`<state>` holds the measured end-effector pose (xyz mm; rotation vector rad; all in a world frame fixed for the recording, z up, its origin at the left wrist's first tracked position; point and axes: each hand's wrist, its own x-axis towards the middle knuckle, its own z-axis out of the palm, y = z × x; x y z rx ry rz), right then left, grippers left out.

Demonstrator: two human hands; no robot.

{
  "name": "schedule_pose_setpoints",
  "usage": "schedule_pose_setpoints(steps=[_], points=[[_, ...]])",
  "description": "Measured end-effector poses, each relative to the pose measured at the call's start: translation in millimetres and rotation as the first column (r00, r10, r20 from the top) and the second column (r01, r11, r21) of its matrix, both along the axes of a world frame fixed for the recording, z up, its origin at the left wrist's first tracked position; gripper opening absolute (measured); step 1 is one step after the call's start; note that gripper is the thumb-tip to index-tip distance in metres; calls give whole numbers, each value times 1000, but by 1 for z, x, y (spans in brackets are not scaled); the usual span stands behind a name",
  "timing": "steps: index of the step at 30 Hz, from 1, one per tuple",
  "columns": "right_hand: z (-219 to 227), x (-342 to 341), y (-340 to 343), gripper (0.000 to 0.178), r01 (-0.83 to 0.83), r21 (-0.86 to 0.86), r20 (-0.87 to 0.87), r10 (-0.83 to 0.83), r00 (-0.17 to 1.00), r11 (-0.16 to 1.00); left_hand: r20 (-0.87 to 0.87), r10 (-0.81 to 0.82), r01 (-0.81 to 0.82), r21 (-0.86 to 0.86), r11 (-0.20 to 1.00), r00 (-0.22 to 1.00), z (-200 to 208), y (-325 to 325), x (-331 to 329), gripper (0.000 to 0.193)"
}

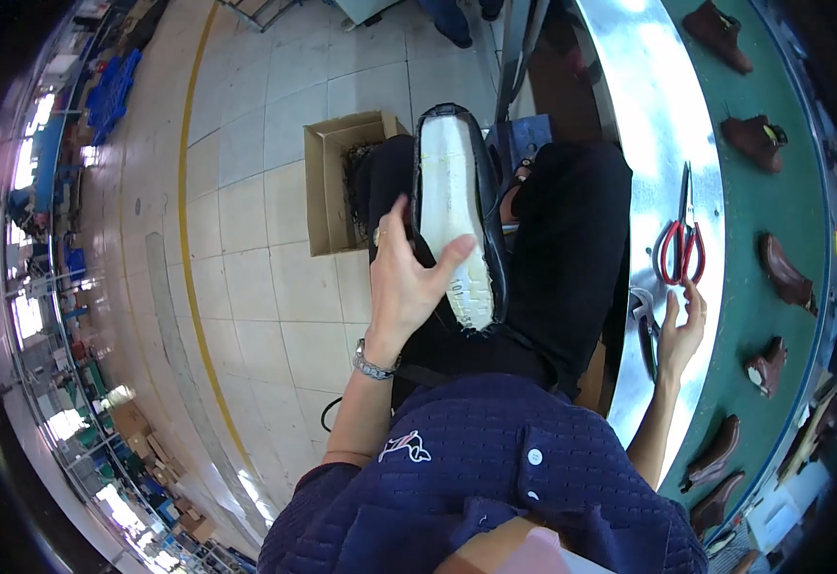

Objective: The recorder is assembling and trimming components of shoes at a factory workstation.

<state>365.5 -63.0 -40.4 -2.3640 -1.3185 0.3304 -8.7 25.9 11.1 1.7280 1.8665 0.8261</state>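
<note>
A shoe (452, 196) lies over the seated person's dark-trousered lap (562, 258), underside up, its white sole facing the viewer and its dark upper showing along the sides. Its long axis runs from near to far, almost straight away from the torso, with the near end a little to the right of the far end. The far end is rounded and edged in black; the near end has a ragged, frayed rim. Which end is the toe cannot be told for certain. The left hand (407, 277) comes in from the near left, its thumb laid across the sole and its other fingers along the left side; whether its grip is firmly closed on the shoe cannot be told. A metal wristwatch (375, 368) circles that wrist. The right hand (682, 330) is over the silver table (648, 96), its grip open and loosely curved, fingertips at the red handles of the scissors (683, 244), whose blades point far. Just beside this hand, to the left, lies a dark-handled tool (648, 344). Farther right, brown shoes (715, 450) stand in a row on a green surface (753, 210). Left of the lap, a cardboard box (321, 201) sits on the tiled floor (246, 230).
</note>
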Motion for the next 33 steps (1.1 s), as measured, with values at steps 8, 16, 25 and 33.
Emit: schedule_pose_setpoints(steps=[8, 16, 25, 33], points=[[-9, 1, -45, 51, -119, -119, 38, 124, 992, 986, -171, 180, -170, 72, 983, 969, 28, 27, -47, 40], [3, -14, -61, 44, -133, -217, 80, 153, 985, 967, 196, 11, -7, -19, 1000, 981, 8, -10, -34, 40], [23, 2, -44, 40, 88, -282, -775, -281, 566, 955, 55, -422, 405, 190, 894, 905, 30, 25, 33, 37], [87, -31, -9, 45, 41, -316, -948, -314, -43, 948, 52, -881, 883, -26, 469, 470, 32, 206, 77, 58]])
